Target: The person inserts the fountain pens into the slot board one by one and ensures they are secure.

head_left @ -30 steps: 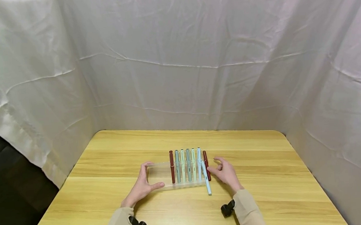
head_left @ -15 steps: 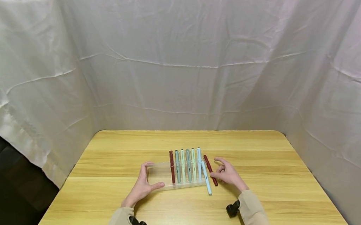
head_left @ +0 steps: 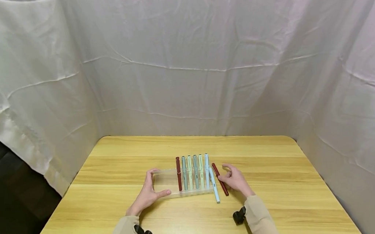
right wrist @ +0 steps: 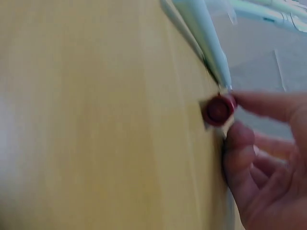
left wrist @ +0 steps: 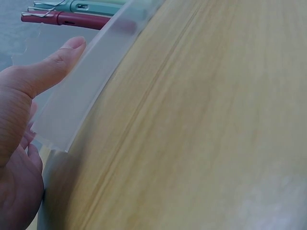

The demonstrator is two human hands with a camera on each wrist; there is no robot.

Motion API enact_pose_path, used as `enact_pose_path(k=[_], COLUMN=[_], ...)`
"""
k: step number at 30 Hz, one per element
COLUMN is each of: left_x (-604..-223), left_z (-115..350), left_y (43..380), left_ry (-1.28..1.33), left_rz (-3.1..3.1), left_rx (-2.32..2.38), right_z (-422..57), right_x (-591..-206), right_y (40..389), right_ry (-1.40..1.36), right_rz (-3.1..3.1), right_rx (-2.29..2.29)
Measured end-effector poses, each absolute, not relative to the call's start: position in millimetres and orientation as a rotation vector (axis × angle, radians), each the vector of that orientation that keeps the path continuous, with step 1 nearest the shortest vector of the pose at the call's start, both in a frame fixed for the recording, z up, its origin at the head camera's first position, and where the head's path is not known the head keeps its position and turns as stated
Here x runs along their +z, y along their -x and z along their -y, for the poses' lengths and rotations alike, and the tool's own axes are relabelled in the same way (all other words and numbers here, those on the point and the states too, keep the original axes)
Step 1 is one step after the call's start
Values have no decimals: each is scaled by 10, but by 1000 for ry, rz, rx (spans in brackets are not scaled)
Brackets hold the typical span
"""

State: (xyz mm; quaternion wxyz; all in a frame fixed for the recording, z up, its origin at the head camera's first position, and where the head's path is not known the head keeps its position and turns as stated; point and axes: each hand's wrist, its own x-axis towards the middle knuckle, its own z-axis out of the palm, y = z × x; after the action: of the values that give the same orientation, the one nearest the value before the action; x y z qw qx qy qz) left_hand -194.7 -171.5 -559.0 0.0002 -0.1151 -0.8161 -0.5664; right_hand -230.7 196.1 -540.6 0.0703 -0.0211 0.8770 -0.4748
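My left hand (head_left: 146, 194) grips the left end of a clear plastic tray (head_left: 164, 182), thumb along the near wall. Across the tray lies a row of capped pens: a dark red pen (head_left: 178, 173) leftmost, then grey-green and pale green ones, and a light blue pen (head_left: 207, 170) at the right. A second light blue pen (head_left: 215, 190) leans at the tray's right end, its lower end out over the table. Beside it my right hand (head_left: 236, 181) pinches another dark red pen (head_left: 215, 170) between thumb and fingers; in the right wrist view the round end of this red pen (right wrist: 218, 110) faces the camera.
The wooden table (head_left: 183, 227) extends around the tray on all sides. Pale cloth (head_left: 185, 95) hangs behind the table and along both sides. A dark area (head_left: 8, 197) shows past the cloth at the far left.
The right-hand red pen has moved away from the row, to the right and nearer, and now slants more. My right hand shifted slightly right with it; the left hand and tray stayed put.
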Motion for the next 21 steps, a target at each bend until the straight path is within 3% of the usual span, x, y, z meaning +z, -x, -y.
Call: enact_pose_path(k=[21], left_x=[-5599], left_z=[1720], left_y=[1941], left_ry=[359], left_rz=[2557], left_rx=[-1788], right_z=[-1927], right_x=[-5379], right_y=[2336], right_ry=[43], right_rz=[-2697], right_rx=[-1314])
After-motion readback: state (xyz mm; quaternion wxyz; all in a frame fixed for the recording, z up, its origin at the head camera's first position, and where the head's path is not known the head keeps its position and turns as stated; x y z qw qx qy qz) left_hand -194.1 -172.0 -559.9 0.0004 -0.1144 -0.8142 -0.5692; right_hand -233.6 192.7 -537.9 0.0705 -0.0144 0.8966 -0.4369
